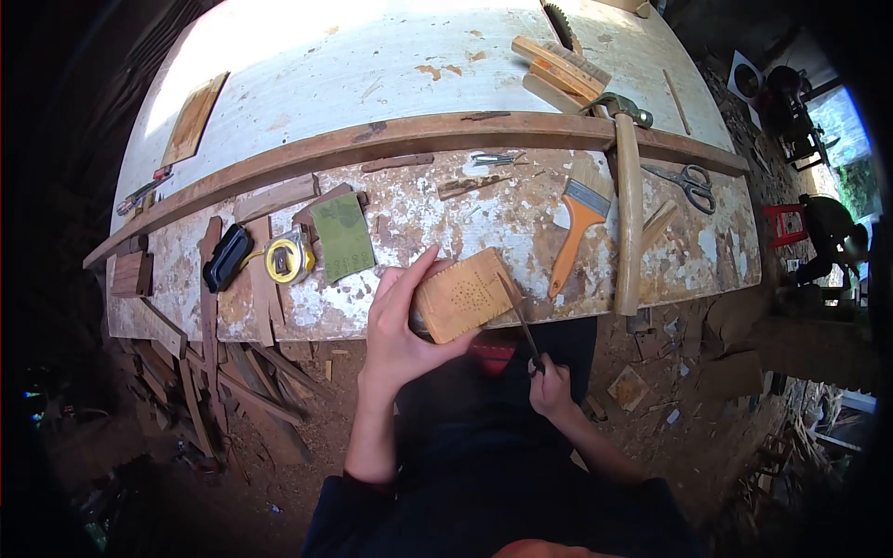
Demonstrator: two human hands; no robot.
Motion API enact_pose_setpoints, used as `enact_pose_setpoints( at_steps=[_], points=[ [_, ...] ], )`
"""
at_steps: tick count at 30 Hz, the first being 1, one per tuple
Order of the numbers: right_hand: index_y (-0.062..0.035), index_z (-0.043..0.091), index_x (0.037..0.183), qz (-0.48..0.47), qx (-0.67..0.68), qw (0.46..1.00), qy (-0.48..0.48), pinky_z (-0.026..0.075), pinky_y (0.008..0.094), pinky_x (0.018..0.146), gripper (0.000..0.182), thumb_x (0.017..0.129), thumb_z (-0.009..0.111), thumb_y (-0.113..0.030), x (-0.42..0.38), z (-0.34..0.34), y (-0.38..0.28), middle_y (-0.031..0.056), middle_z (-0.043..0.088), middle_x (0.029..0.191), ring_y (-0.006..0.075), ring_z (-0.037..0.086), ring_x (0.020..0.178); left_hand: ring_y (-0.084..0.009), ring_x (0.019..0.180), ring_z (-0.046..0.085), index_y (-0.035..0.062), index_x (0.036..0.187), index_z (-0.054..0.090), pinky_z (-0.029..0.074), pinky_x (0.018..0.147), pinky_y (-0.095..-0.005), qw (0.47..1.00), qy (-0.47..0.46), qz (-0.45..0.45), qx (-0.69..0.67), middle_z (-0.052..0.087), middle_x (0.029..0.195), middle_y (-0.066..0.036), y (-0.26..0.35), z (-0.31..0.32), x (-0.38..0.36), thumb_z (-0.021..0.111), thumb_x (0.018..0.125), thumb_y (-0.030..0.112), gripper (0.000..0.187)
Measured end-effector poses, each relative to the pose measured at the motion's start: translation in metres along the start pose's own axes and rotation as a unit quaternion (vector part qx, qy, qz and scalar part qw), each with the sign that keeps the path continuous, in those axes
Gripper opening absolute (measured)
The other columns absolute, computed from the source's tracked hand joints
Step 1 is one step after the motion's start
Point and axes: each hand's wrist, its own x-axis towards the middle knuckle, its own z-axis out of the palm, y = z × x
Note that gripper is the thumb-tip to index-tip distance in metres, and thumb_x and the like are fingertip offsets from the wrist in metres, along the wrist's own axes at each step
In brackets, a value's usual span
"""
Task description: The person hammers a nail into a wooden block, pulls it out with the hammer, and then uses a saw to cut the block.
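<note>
My left hand (395,330) is wrapped round a small wooden block (465,296), fingers on its far side and thumb along its near edge. Dark dots pattern the block's upper face, and small notches run along its edges. In my right hand (552,389) is a thin, dark file-like tool (524,325), gripped by its lower end. Its upper part lies against the block's right edge; I cannot make out its exact kind. The block is tilted above the workbench's front edge. Closest to my left hand on the bench is a green sheet of sandpaper (342,234).
A long wooden rail (391,139) crosses the paint-worn bench (409,214). To the right lie a paintbrush (582,223), a hammer (628,214) and scissors (696,189). A tape measure (288,258) is at left. A toothed saw blade (561,26) rises at the back.
</note>
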Motion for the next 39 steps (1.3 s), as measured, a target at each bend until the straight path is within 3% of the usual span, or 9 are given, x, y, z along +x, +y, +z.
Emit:
enact_pose_setpoints(
  at_steps=[5,8,14,17,20,24,27,31,39],
  points=[
    [0.0097,0.065,0.113,0.041,-0.009,0.999,0.005,0.058,0.0527,0.065,0.024,0.093,0.065,-0.003,0.031,-0.017,-0.060,0.0246,0.068,0.073,0.0461,0.072,0.069,-0.0279,0.117,0.071,-0.0007,0.158,0.051,0.054,0.106,-0.0404,1.000,0.002,0.001,0.007,0.076,0.129,-0.017,0.003,0.000,-0.001,0.101,0.063,0.019,0.109],
    [0.0115,0.065,0.115,0.002,-0.038,0.999,-0.005,0.058,0.0527,0.066,0.025,0.095,0.064,-0.003,0.002,-0.007,-0.012,0.0256,0.069,0.075,0.0465,0.072,0.068,-0.0277,0.117,0.070,-0.0012,0.159,0.050,0.054,0.106,-0.0410,1.000,-0.003,0.001,0.009,0.076,0.129,-0.017,0.000,0.000,-0.001,0.101,0.063,0.019,0.110],
    [0.0080,0.063,0.110,0.015,-0.017,1.000,0.018,0.056,0.0409,0.064,0.015,0.101,0.055,0.000,0.023,-0.014,-0.056,0.0180,0.069,0.079,0.0385,0.072,0.069,-0.0280,0.117,0.069,-0.0008,0.159,0.051,0.054,0.105,-0.0413,1.000,0.005,-0.004,0.002,0.076,0.129,-0.016,0.003,0.002,-0.004,0.100,0.063,0.018,0.109],
    [0.0105,0.062,0.113,-0.012,-0.032,0.999,-0.015,0.057,0.0419,0.065,0.018,0.100,0.055,0.001,-0.004,-0.004,0.003,0.0202,0.070,0.082,0.0408,0.073,0.070,-0.0288,0.117,0.070,-0.0004,0.159,0.050,0.054,0.105,-0.0416,1.000,0.004,0.009,0.001,0.076,0.129,-0.016,0.001,0.000,0.001,0.100,0.064,0.018,0.109],
    [0.0088,0.063,0.118,0.021,-0.001,1.000,-0.005,0.057,0.0536,0.068,0.027,0.094,0.063,-0.003,0.002,-0.007,-0.009,0.0250,0.069,0.076,0.0470,0.072,0.072,-0.0294,0.116,0.070,-0.0002,0.159,0.050,0.054,0.105,-0.0416,1.000,0.007,0.012,0.007,0.076,0.129,-0.017,0.000,0.001,0.001,0.100,0.064,0.018,0.109],
    [0.0095,0.063,0.119,0.038,-0.029,0.999,-0.014,0.057,0.0535,0.066,0.028,0.094,0.063,-0.003,0.019,-0.014,-0.035,0.0262,0.069,0.078,0.0472,0.072,0.074,-0.0295,0.116,0.070,-0.0003,0.158,0.051,0.054,0.105,-0.0415,1.000,0.005,0.003,0.003,0.076,0.129,-0.017,0.003,-0.001,0.000,0.100,0.063,0.019,0.109],
    [0.0107,0.063,0.119,0.010,0.012,1.000,-0.008,0.057,0.0540,0.067,0.029,0.094,0.064,-0.004,-0.004,-0.006,0.014,0.0279,0.069,0.077,0.0482,0.072,0.074,-0.0289,0.116,0.070,-0.0003,0.159,0.051,0.054,0.105,-0.0416,1.000,0.002,0.008,0.002,0.076,0.128,-0.018,0.001,0.000,-0.001,0.100,0.063,0.019,0.110],
    [0.0124,0.063,0.120,0.047,0.011,0.999,-0.018,0.057,0.0550,0.069,0.030,0.095,0.062,-0.004,0.033,-0.021,-0.057,0.0292,0.069,0.079,0.0496,0.072,0.075,-0.0292,0.116,0.069,-0.0001,0.159,0.051,0.054,0.105,-0.0420,1.000,0.002,-0.003,0.000,0.076,0.128,-0.017,0.004,0.001,-0.001,0.100,0.064,0.020,0.109],
    [0.0127,0.064,0.120,0.063,0.007,0.998,-0.008,0.058,0.0551,0.071,0.029,0.097,0.062,-0.005,0.017,-0.012,-0.030,0.0295,0.070,0.082,0.0496,0.072,0.077,-0.0286,0.113,0.069,-0.0017,0.157,0.053,0.054,0.104,-0.0407,1.000,0.003,0.005,0.005,0.076,0.127,-0.017,0.004,0.001,0.000,0.100,0.064,0.019,0.106]
  ],
)
